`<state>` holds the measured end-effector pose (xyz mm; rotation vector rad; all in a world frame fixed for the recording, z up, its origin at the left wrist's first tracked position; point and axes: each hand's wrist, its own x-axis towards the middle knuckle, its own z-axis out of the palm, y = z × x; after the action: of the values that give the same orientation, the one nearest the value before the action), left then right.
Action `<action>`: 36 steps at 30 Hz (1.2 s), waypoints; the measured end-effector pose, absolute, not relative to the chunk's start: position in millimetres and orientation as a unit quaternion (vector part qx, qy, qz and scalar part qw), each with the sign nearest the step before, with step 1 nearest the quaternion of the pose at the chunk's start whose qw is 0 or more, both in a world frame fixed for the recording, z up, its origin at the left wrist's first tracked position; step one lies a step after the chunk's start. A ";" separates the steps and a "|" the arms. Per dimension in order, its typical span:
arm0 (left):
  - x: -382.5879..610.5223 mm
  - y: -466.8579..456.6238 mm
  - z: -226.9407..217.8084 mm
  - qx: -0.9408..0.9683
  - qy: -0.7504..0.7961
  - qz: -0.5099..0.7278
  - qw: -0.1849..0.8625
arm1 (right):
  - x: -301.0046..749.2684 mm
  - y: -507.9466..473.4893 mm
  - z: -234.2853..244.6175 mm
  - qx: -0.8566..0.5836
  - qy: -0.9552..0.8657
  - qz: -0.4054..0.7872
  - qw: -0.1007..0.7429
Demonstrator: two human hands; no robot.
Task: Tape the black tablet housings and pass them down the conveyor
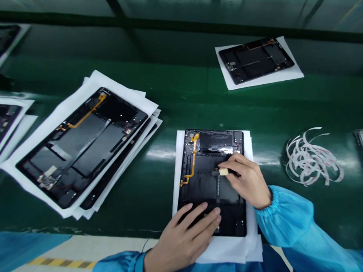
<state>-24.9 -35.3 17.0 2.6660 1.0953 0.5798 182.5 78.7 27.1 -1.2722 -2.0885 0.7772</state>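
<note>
In front of me an opened tablet housing (207,190) lies on white sheets (224,250), with an orange flex cable (194,157) along its left side. My left hand (191,232) rests with fingers stretched over the housing's lower part. Above the middle of the housing, my right hand (245,178) pinches a small tool with a pale yellow grip (224,171) and a dark, flat tip. That tip is at the upper end of a thin grey cable (218,188) running down the housing. The tool's exact kind is unclear.
To the left is a stack of similar housings (86,147) interleaved with white sheets. Another housing (255,60) lies on a sheet at the back right. Curled white strips (314,157) are heaped on the green table (183,95) to the right. More housings show at the left edge.
</note>
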 end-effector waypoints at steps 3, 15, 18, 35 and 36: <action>-25.2 -35.6 17.4 0.903 0.370 0.192 0.100 | 182.5 78.9 27.2 -0.477 -0.777 0.296 0.285; -24.8 -36.0 18.0 0.899 0.378 0.195 0.103 | 183.8 77.4 21.1 -0.468 -0.772 0.293 0.314; -25.1 -36.2 17.8 0.898 0.380 0.195 0.105 | 182.3 76.4 18.7 -0.465 -0.778 0.281 0.316; -24.9 -37.2 17.8 0.895 0.386 0.196 0.105 | 181.2 75.4 17.1 -0.457 -0.793 0.249 0.317; -25.1 -37.2 17.6 0.896 0.385 0.194 0.106 | 181.2 75.3 16.9 -0.458 -0.794 0.247 0.315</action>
<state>-25.1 -37.2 17.6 2.6387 1.1356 0.5725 181.2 75.3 16.9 -1.2055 -2.0910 0.6513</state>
